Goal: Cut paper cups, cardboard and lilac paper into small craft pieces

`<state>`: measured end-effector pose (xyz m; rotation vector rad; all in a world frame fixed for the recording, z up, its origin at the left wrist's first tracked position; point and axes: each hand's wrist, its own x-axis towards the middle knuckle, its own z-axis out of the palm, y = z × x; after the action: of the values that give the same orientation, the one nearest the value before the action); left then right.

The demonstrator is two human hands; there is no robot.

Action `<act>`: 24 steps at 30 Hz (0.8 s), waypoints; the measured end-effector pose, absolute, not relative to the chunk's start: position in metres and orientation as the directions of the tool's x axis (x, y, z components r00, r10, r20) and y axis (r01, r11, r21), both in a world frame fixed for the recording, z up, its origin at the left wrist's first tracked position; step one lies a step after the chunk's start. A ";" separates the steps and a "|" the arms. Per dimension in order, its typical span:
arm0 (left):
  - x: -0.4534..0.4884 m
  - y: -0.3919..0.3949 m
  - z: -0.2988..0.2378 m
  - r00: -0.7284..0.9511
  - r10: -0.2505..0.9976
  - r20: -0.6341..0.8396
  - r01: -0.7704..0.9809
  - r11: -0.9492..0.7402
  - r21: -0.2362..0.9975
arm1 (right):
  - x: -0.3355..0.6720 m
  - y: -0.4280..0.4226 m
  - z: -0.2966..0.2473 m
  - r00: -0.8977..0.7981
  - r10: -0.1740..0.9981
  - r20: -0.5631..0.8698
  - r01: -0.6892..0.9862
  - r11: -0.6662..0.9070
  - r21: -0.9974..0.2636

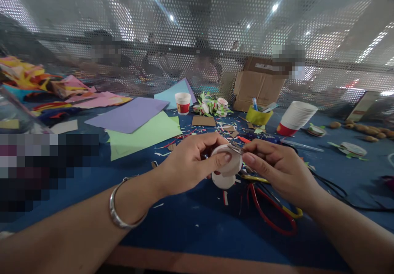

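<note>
My left hand (192, 159) is closed around a white paper disc (229, 165), probably a cut-off cup bottom, with the thumb flat on its face. The fingers of my right hand (273, 167) pinch together at the disc's upper right edge, by a thin dark strip (235, 149) whose kind I cannot make out. Just below the held disc lies a second white round piece (223, 180). Under my right hand are scissors with red handles (273, 220) and yellow handles (297, 213), their blades partly hidden.
Paper scraps (225, 198) litter the blue table (172, 229). Green paper (141, 136) and purple paper (129, 112) lie left. Behind stand a paper cup (182, 103), small green-and-white crafts (212, 105), a yellow holder (257, 116) and stacked cups (297, 118). A perforated screen (197, 28) rises beyond.
</note>
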<state>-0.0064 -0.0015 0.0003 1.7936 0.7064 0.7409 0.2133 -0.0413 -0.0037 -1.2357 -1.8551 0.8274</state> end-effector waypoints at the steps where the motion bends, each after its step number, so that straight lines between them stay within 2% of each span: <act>1: -0.007 -0.001 0.000 0.641 0.751 0.161 0.121 -0.306 0.944 | 0.214 -0.042 -0.004 -0.258 0.938 0.230 0.463 0.330 -0.823; 11: -0.007 -0.002 0.003 0.671 0.737 0.083 0.058 -0.164 0.985 | 0.215 -0.046 -0.002 -0.283 0.904 0.321 0.583 0.428 -0.691; 18: -0.003 -0.001 0.003 0.651 0.758 0.033 0.034 -0.072 0.997 | 0.214 -0.047 -0.001 -0.291 0.904 0.314 0.561 0.427 -0.709; 24: -0.003 -0.001 0.001 0.683 0.723 0.109 -0.052 -0.101 0.994 | 0.215 -0.046 -0.001 -0.271 0.917 0.293 0.524 0.395 -0.754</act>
<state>-0.0027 -0.0013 0.0013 1.5476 0.5719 0.7145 0.2153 -0.0463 -0.0010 -1.2333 -1.9288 0.6891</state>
